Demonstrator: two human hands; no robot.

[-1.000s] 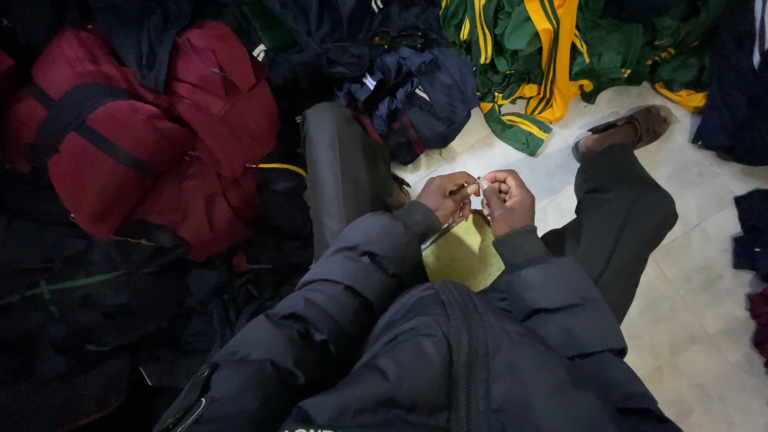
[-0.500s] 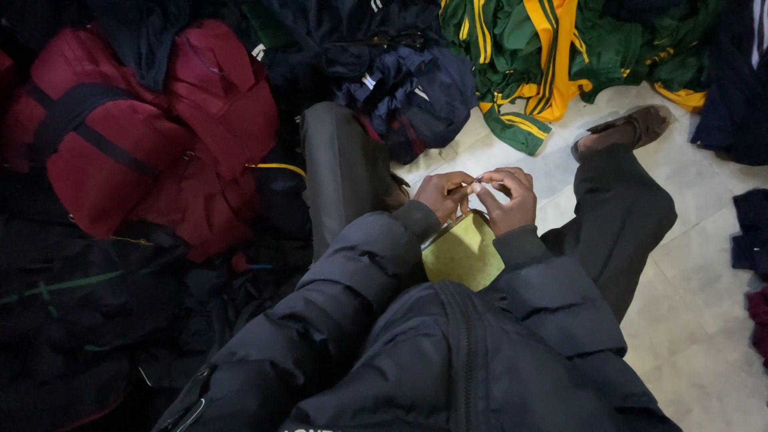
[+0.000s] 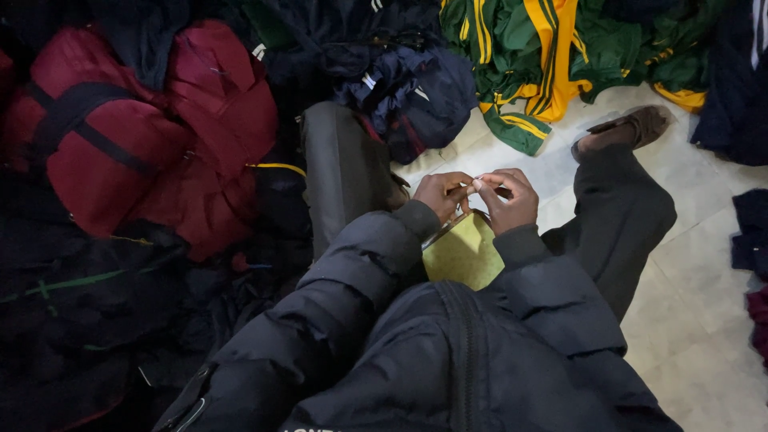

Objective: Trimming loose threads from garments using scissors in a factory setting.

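I sit on the floor in a dark puffy jacket (image 3: 448,352) with both hands raised in front of me. My left hand (image 3: 442,194) and my right hand (image 3: 506,200) meet fingertip to fingertip, pinching something very small and thin between them; what it is I cannot make out. Just below the hands a yellow-green piece of cloth (image 3: 464,254) rests on my lap. My grey-trousered leg (image 3: 620,216) stretches to the right, ending in a brown sandal (image 3: 632,126).
Red bags (image 3: 136,136) are piled at the left. Dark blue garments (image 3: 408,80) lie ahead, and green-and-yellow striped clothing (image 3: 544,56) is heaped at the top right. Pale floor tiles (image 3: 696,320) show at the right, with dark clothes (image 3: 752,232) at the edge.
The two hands have closed in together, the fingertips now touching over the small item. The cloth and my legs have stayed put.
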